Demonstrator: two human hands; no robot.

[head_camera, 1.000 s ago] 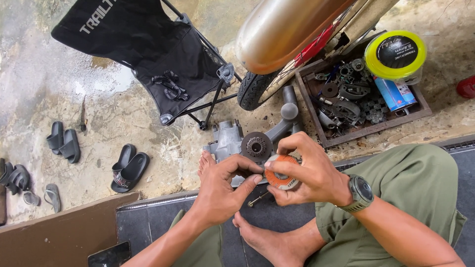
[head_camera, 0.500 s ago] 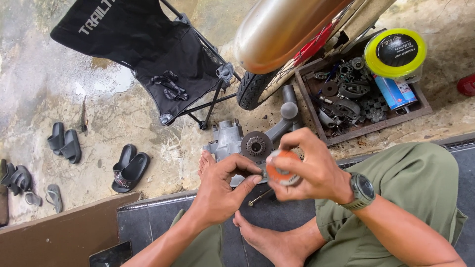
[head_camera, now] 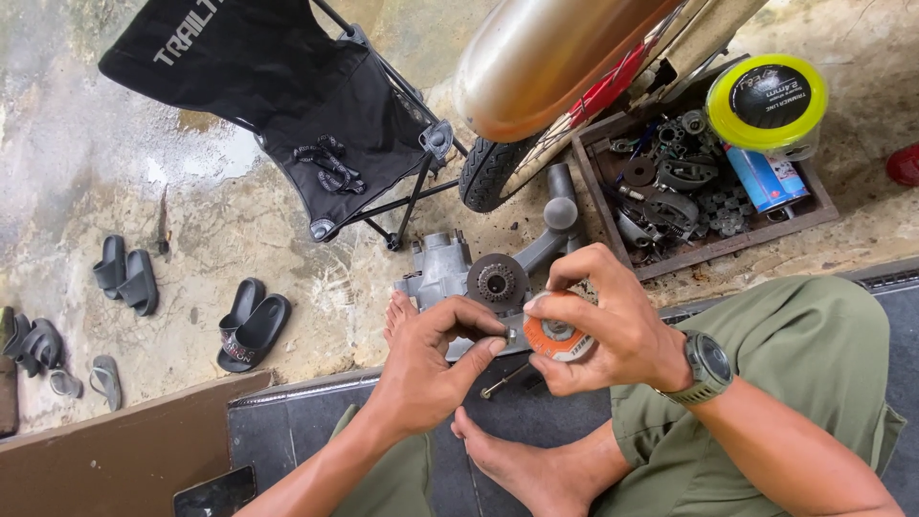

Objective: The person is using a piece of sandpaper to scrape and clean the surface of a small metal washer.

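Orange and round, a small disc point(head_camera: 555, 337) is sitting in the right hand point(head_camera: 613, 330), fingers curling snugly around its rim, a dark watch point(head_camera: 708, 367) on that wrist. At nine o'clock of the disc, the left hand point(head_camera: 431, 369) is pinching narrow, thumb and forefinger closing on a small grey metal piece point(head_camera: 514, 335) that is touching the disc's edge; what exactly it is, I cannot tell. Just beyond the hands at twelve o'clock, a dull cast-metal engine part point(head_camera: 445, 273) with a toothed sprocket point(head_camera: 497, 282) is lying on the rough, stained concrete. At two o'clock, a wooden tray point(head_camera: 708, 251) is holding greasy black parts, a blue can point(head_camera: 764, 179) and a yellow-rimmed spool point(head_camera: 766, 101). At eleven o'clock a black fabric folding chair point(head_camera: 287, 105) is standing, with black rubber sandals point(head_camera: 249, 324) at nine o'clock. Bare feet point(head_camera: 526, 464) are resting on a dark mat point(head_camera: 287, 431) at six o'clock.
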